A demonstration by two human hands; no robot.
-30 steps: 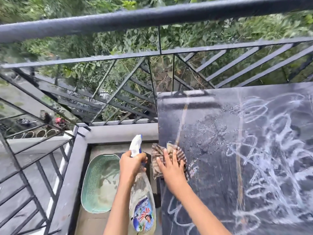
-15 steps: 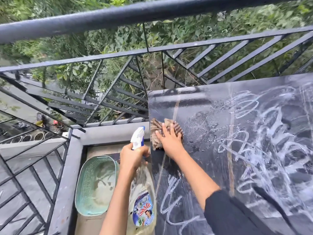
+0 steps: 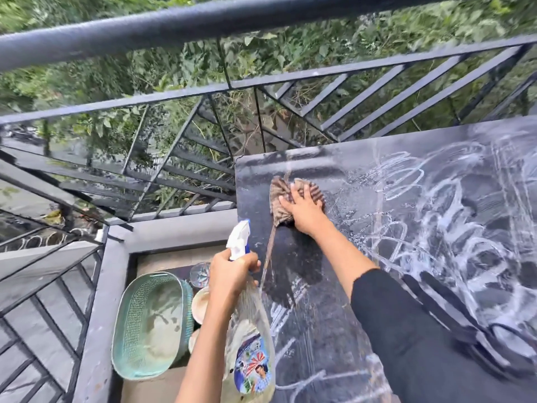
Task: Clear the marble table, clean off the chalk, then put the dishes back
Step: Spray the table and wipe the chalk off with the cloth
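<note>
right hand (image 3: pixel 305 210) flat, pressing cloth (image 3: pixel 279 196), now up at tabletop (image 3: pixel 293 257) 11 o'clock corner | left hand (image 3: pixel 232 274) clamped on spray bottle (image 3: pixel 251 347) | chalk (image 3: pixel 453 248) remains at 3 o'clock

The right hand (image 3: pixel 303 209) has slid the striped cloth (image 3: pixel 280 193) away from the person, off the left edge of the worktop (image 3: pixel 363 161) and up near its far left corner. Dark stone now shows where hand and cloth lay a second ago. The arm has stretched out, bringing a black sleeve (image 3: pixel 406 330) into view. A glass (image 3: pixel 200 274) and a pale bowl (image 3: pixel 200 305) have appeared between the green basket (image 3: pixel 151 324) and the left hand (image 3: pixel 232 274) gripping the spray bottle (image 3: pixel 250 344).
</note>
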